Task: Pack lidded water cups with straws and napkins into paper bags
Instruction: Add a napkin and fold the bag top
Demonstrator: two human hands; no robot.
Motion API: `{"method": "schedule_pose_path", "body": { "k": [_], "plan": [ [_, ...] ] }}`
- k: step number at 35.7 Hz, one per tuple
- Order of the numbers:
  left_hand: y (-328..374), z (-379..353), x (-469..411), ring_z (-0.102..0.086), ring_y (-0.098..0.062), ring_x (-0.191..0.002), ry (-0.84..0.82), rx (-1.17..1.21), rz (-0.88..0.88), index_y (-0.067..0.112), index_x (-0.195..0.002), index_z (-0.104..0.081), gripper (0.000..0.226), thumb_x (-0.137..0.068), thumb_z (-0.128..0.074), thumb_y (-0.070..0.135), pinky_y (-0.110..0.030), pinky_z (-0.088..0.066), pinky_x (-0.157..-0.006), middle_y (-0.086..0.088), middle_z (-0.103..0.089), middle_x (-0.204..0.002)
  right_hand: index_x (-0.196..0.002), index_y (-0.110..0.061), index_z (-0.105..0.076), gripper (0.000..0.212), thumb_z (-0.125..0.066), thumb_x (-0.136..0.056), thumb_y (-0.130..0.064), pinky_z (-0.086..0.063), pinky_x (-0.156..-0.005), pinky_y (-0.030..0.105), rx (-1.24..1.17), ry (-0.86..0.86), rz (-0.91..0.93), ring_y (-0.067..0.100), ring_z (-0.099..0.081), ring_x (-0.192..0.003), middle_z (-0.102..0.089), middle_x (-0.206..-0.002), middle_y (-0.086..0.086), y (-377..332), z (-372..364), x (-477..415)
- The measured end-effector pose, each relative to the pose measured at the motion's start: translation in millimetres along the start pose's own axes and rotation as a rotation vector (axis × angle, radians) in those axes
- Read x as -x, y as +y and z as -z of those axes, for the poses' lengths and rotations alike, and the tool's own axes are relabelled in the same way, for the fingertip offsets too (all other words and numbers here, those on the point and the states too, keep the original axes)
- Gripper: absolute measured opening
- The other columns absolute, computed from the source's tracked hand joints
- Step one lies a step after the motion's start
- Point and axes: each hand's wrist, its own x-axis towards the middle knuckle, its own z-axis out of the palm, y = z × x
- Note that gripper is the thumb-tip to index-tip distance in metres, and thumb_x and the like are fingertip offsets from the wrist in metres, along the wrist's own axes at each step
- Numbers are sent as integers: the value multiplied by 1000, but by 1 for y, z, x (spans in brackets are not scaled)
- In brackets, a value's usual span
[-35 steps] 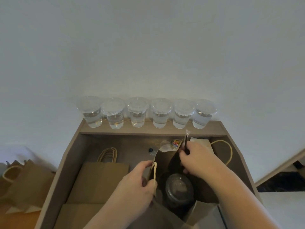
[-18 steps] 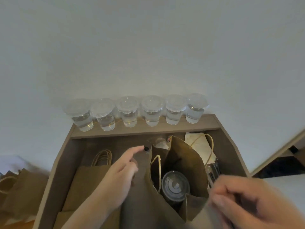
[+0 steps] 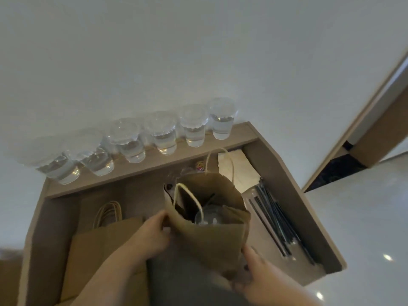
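1. The paper bag (image 3: pixel 212 244) stands open in the middle of the recessed bench (image 3: pixel 284 180). One lidded cup (image 3: pixel 207 218) sits low inside it, and a dark straw (image 3: pixel 209 198) leans beside the cup.
2. My left hand (image 3: pixel 154 237) has its fingers curled onto the bag's left wall just under the rim. My right hand (image 3: pixel 258 274) lies against the lower right corner, too blurred for me to tell whether it clasps or only presses.
3. The bag is thin, matte, creased kraft paper, and I expect it to buckle under a squeeze. The weight is the water, sitting low. I would carry it by the pale cord handle (image 3: pixel 176 193) or support the base, and keep it upright in case the lid leaks.
4. Six spare cups (image 3: pixel 163 138) line the back ledge (image 3: pixel 240 131). They are clear, thin-walled and probably slick, with domed lids. I would take each gently around the body, below the lid.
5. Soft white napkins (image 3: pixel 236 166) lie in the far right corner.
6. A bundle of thin, stiff straws (image 3: pixel 273 219) lies along the right wall.
7. Flat bags (image 3: pixel 103 241) are stacked on the left.
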Motion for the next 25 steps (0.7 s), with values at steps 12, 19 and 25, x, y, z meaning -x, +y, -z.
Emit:
{"method": "schedule_pose_path", "body": {
  "k": [12,19,25],
  "plan": [
    [-20,-45,31,-68,-1,-116,-87,14,105,27,-125,-75,47,-82,-89,39,-25,-52,-106,13,-77,-117,-112,-46,-72,39,-76,-74,-48,-61,-99,34,-267,131,63,-2,-71,-105,-75,-111,-24,72,-3,-58],
    [-3,-48,34,-70,11,-84,36,50,102,28,-101,-71,25,-84,-87,40,-11,-54,-71,22,-79,-87,-110,-56,-71,37,-74,-73,-56,-55,-91,11,-236,92,106,-13,-67,-105,-73,-111,-33,36,30,-34],
    [11,-16,54,-55,9,-118,113,187,-47,46,-107,-78,41,-71,-85,65,-31,-47,-111,30,-57,-127,-125,-50,-68,37,-80,-91,-42,-50,-115,37,-161,117,234,1,-57,-128,-56,-135,-29,11,79,-5]
  ]
}}
